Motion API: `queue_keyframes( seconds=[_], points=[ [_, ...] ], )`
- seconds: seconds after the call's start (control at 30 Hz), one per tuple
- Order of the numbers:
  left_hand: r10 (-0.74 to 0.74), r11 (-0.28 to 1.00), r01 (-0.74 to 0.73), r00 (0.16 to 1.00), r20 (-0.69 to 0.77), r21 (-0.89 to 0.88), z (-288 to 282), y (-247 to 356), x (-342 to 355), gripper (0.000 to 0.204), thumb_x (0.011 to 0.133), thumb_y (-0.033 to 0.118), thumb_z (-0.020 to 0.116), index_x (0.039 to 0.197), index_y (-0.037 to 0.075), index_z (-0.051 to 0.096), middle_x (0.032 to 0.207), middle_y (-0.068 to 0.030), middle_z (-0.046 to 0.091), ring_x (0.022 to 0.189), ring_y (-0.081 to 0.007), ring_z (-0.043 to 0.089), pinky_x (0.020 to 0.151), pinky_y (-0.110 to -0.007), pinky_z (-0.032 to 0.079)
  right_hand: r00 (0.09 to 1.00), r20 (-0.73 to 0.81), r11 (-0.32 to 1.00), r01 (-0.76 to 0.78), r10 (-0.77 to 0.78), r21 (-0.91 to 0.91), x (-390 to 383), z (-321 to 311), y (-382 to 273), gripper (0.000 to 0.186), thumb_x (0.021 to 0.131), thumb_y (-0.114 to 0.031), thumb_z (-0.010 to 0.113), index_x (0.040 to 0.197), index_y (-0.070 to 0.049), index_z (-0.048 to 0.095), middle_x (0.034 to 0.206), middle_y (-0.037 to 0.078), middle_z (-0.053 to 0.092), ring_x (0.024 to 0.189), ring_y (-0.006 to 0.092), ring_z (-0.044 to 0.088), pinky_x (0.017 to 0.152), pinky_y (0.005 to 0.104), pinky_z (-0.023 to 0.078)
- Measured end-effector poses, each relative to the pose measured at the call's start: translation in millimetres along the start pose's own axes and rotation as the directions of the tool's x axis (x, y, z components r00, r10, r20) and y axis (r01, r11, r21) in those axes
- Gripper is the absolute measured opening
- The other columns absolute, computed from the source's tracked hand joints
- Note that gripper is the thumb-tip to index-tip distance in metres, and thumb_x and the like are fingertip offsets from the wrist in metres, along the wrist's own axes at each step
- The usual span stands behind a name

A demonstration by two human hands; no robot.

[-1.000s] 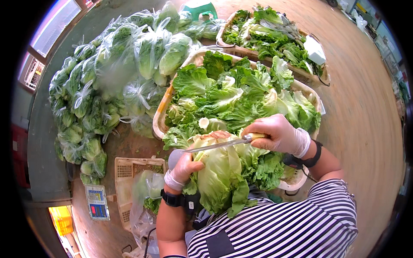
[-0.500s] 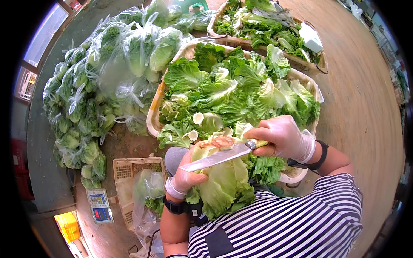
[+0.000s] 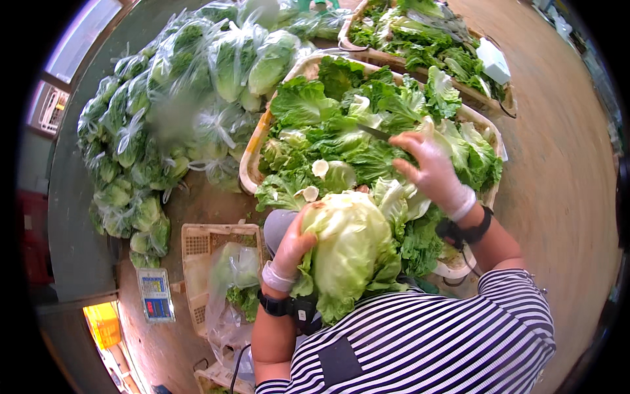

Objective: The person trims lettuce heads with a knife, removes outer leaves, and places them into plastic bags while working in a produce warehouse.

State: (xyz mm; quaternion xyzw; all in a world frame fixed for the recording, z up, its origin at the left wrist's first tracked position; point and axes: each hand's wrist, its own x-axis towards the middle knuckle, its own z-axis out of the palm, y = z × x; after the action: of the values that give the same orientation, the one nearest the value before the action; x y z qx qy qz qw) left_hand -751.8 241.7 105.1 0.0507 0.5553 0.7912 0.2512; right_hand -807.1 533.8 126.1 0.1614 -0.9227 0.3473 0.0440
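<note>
My left hand [image 3: 293,252], in a thin clear glove, is closed against the left side of a pale green lettuce head [image 3: 351,243] and holds it near my chest. The lettuce's cut base is tilted mostly out of sight. Over the crate of leaves, my gloved right hand [image 3: 430,169] is raised, thumb and forefinger parted. A dark-looking knife [image 3: 374,132] juts from its fingertips, pointing to the far left; its handle is hidden behind the hand. Beneath lie loose lettuce leaves [image 3: 361,154] and round cut stem ends [image 3: 320,169] in a large pale crate [image 3: 248,172].
Bagged lettuces [image 3: 164,111] are piled at the left. Another crate of leaves [image 3: 420,46] with a white block [image 3: 493,60] stands at the far right. Beside my left arm are a small crate [image 3: 195,282] with a plastic bag [image 3: 230,308] and a flat panel with a display [image 3: 156,295].
The knife has left the lettuce's base and moved far over the crate with my right hand. My left hand has tipped the lettuce, turning its cut base away. The view has shifted slightly.
</note>
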Motion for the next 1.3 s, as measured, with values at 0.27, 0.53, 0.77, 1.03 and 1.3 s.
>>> queue_keyframes(
  seconds=[0.27,0.53,0.77,1.03,1.3],
  points=[
    [-0.085,0.951,0.163,0.954,-0.287,0.262,-10.3,-16.1,13.9,0.038,0.091,0.030,0.051,0.108,-0.003,0.058,0.097,-0.0040,0.061,0.085,-0.0097,0.054,0.077,-0.022,0.044,0.860,0.504,0.558,-0.378,-0.085,0.739,-28.5,61.4,-15.7,0.082,0.074,-0.040,0.070,0.137,-0.009,0.028,0.138,0.012,0.034,0.128,0.0217,0.030,0.106,0.0343,0.023],
    [0.472,0.880,-0.433,0.755,-0.455,0.193,23.8,63.8,49.4,0.051,0.087,0.025,0.059,0.128,0.002,0.039,0.122,-0.0142,0.048,0.110,-0.0206,0.047,0.094,-0.029,0.037,0.891,0.453,0.522,-0.372,-0.031,0.767,-36.9,67.8,-10.3,0.069,0.083,-0.042,0.058,0.136,-0.006,0.032,0.137,0.011,0.035,0.128,0.0211,0.030,0.106,0.0340,0.023],
    [0.106,0.894,-0.018,0.979,-0.172,0.449,21.0,-17.0,-8.9,0.103,0.070,0.035,0.073,0.142,0.003,0.007,0.144,-0.0179,0.021,0.131,-0.0261,0.025,0.106,-0.034,0.022,0.841,0.537,-0.035,-0.536,0.063,0.843,-37.3,58.6,-37.6,0.051,0.085,-0.013,0.044,0.134,-0.002,0.035,0.130,0.011,0.043,0.119,0.0185,0.041,0.102,0.0291,0.030],
    [-0.017,0.852,-0.096,0.977,-0.210,-0.515,-19.0,-51.3,-68.1,0.091,0.066,0.053,0.067,0.134,0.003,0.031,0.128,-0.0164,0.044,0.114,-0.0294,0.048,0.098,-0.041,0.039,0.868,0.486,0.472,-0.387,-0.105,0.792,-11.7,24.8,-76.7,0.052,0.073,0.012,0.042,0.121,-0.005,0.052,0.126,0.010,0.050,0.115,0.0197,0.048,0.101,0.0281,0.035],
    [0.020,0.668,-0.217,0.961,-0.274,-0.712,-45.8,-70.6,-89.7,0.077,0.081,0.062,0.042,0.132,0.004,0.036,0.127,-0.0183,0.045,0.111,-0.0313,0.049,0.094,-0.045,0.042,0.928,0.102,0.910,0.323,-0.359,0.260,21.9,20.3,-79.6,0.036,0.088,-0.025,0.052,0.122,-0.012,0.051,0.128,0.015,0.046,0.121,0.0258,0.042,0.098,0.0364,0.038]
  ],
)
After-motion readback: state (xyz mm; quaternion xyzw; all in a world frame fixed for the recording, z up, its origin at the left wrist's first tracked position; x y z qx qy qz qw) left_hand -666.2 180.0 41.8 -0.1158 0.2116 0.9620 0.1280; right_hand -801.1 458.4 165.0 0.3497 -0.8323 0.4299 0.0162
